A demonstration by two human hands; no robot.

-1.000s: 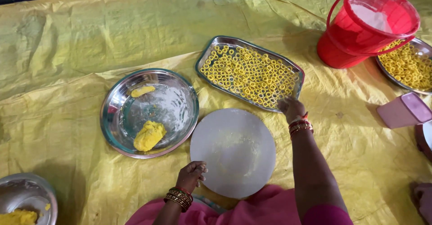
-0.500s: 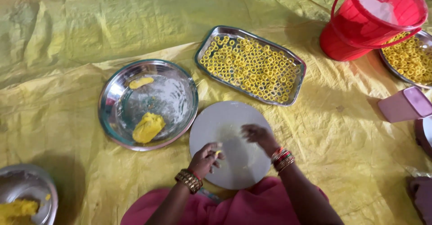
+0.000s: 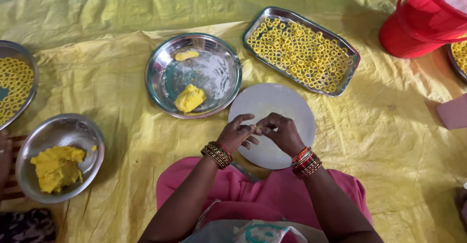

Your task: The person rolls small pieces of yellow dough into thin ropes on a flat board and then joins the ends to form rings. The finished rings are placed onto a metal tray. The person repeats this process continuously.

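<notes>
Both hands are brought together over the near half of a round white board [image 3: 279,104] that's laid flat on the yellow sheet [image 3: 112,77], pretty much in the middle of it. A tiny bit of yellow dough [image 3: 256,126] is pinched between the fingertips of the left hand [image 3: 235,133] and the right hand [image 3: 281,132], thumbs and forefingers pressed together on it, the other fingers loosely curled; so little of the dough is seen that its shape can't really be told. Bangles are worn on both wrists. Just beside the board, toward the far left of it, a round steel plate [image 3: 194,41] is set with two lumps of yellow dough in it, a bigger one at the near side and a small one at the far rim. A rectangular steel tray [image 3: 253,26] packed with small yellow dough rings [image 3: 301,53] is placed at the far side of the board, tilted at an angle. A red bucket [image 3: 413,29] is parked at the far right corner. At the left edge of the sheet, a steel bowl [image 3: 68,126] with a big heap of dough is found, with another plate of rings [image 3: 14,80] just beyond it.
</notes>
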